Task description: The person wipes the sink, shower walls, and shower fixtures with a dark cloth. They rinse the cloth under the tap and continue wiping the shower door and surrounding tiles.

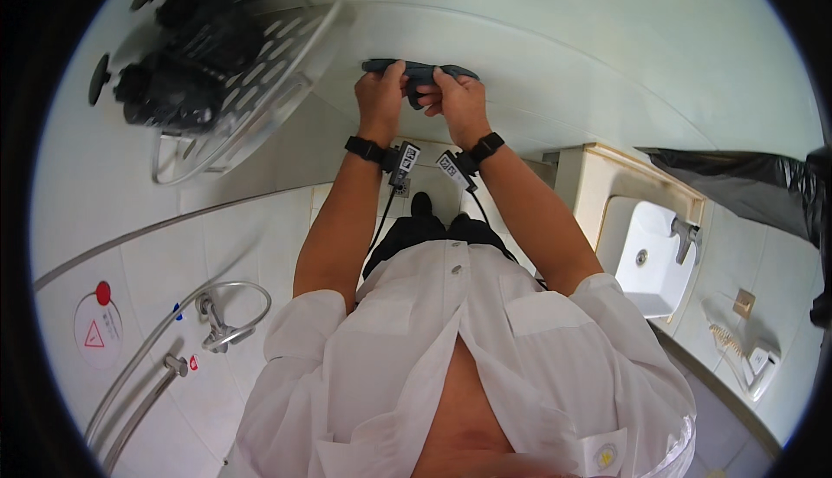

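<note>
My left hand and my right hand are raised side by side near the pale wall panel. Between them they hold a dark blue-grey item, with the thumbs on its near side. It stretches sideways past both hands, and a short part hangs down in the middle. Whether it is a folded cloth or a T-shaped tool, I cannot tell. My fingers hide part of it. Each wrist wears a black strap with a small cabled device.
At upper left, a metal wall rack carries dark bottles. A shower mixer with a hose is on the left wall. To the right are a white basin, a black plastic bag and a wall-mounted hair dryer. A floor drain lies below.
</note>
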Tool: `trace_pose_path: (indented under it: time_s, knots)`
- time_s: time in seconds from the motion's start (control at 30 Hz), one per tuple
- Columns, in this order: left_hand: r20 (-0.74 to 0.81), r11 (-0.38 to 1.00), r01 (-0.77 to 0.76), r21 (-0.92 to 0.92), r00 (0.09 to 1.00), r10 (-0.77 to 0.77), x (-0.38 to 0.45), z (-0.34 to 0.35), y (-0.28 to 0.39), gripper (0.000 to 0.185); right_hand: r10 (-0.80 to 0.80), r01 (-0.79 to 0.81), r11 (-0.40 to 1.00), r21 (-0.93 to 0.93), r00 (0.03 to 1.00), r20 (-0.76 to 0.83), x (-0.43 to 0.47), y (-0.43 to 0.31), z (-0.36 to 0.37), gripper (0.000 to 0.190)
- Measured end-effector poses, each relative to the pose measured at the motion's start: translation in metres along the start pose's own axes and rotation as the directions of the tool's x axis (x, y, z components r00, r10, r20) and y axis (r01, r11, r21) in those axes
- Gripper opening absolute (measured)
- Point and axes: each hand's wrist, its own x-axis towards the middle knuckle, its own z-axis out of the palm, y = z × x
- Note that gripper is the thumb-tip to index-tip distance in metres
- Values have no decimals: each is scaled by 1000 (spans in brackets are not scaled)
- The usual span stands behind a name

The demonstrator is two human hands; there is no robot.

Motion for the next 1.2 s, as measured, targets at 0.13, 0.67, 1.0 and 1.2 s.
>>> trace_pose_path:
  time_s: [0.13, 0.67, 1.0, 1.2]
  knots:
    - [74, 1000, 16, 15, 997, -17, -7, 22, -11, 27, -49, 50, 999, 2, 997, -64, -2, 3, -35, 30]
    - [277, 941, 288, 175, 903, -328, -36, 209, -210, 19, -106, 11, 974, -227, 905, -412, -2, 30, -307, 31]
    - [292, 992, 101, 72, 949, -118, -35, 161, -161, 28, -124, 89, 978, -187, 976, -181, -5, 24, -280, 31]
    - [339, 994, 79, 76, 935, -100, -31, 173, -207, 30, -72, 30, 984, -178, 969, -235, 7, 43, -305, 28]
